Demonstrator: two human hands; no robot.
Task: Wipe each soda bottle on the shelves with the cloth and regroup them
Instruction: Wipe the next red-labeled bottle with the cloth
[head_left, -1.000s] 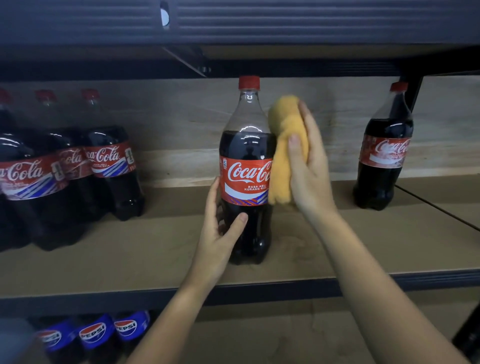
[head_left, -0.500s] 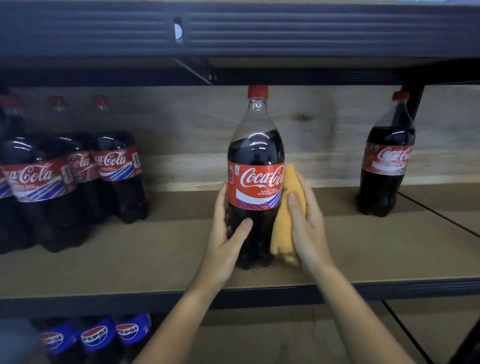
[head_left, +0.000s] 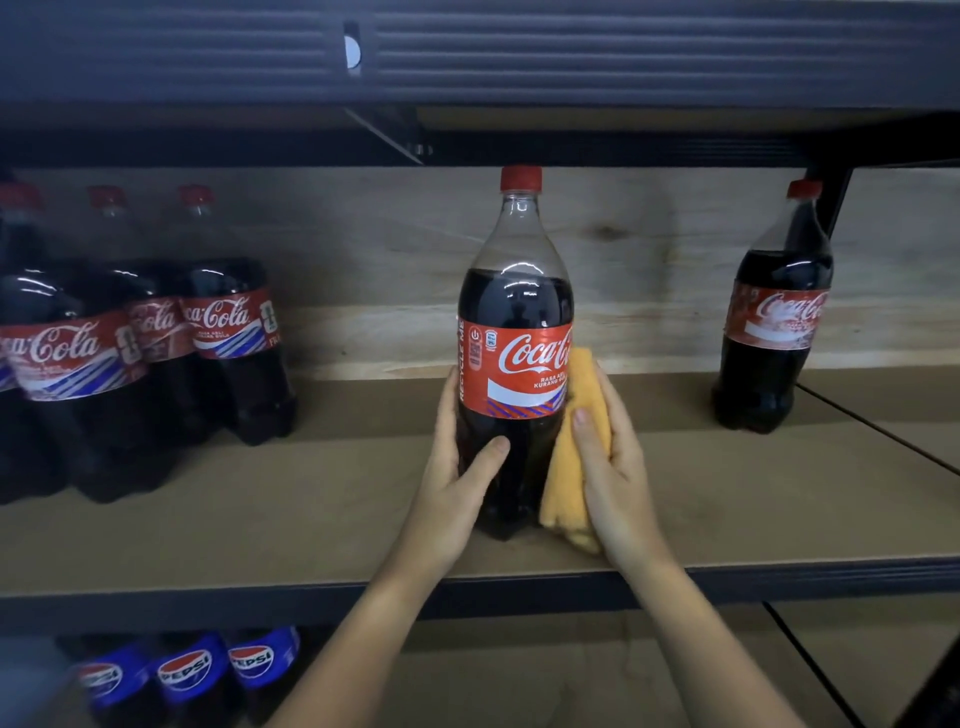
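Standing upright near the front edge of the middle shelf (head_left: 311, 519), about midway along it, is the cola bottle (head_left: 514, 364) you are working on, red cap on top and red label facing you. Your left hand (head_left: 457, 478) wraps its lower body from the left, thumb across the dark front and fingers curled round the far side, a grasping grip on the bottle. Your right hand (head_left: 613, 467) presses a folded orange cloth (head_left: 576, 452) against the bottle's right flank, fingers laid along the cloth and thumb pinching it from the front; the cloth runs from the label's right edge down to the shelf board.

Toward the left end of the same shelf stands a cluster of cola bottles (head_left: 156, 358), touching one another and well apart from yours; how many stand behind the front ones cannot be told. Toward the right end, near the back edge, a single cola bottle (head_left: 774, 322) stands alone beside a dark upright post (head_left: 831, 192). Nothing stands between your bottle and either group.

On the shelf below, at its left end, blue-labelled Pepsi bottles (head_left: 192, 675) show their upper parts only.

Your shelf board is plain brown with a dark metal front rail (head_left: 779, 577), and a seam crosses it near the right end. Behind runs a pale wooden back panel (head_left: 649, 260) with a knot in the grain. Overhead, the ribbed dark rail of the upper shelf (head_left: 623, 52) shades everything beneath.
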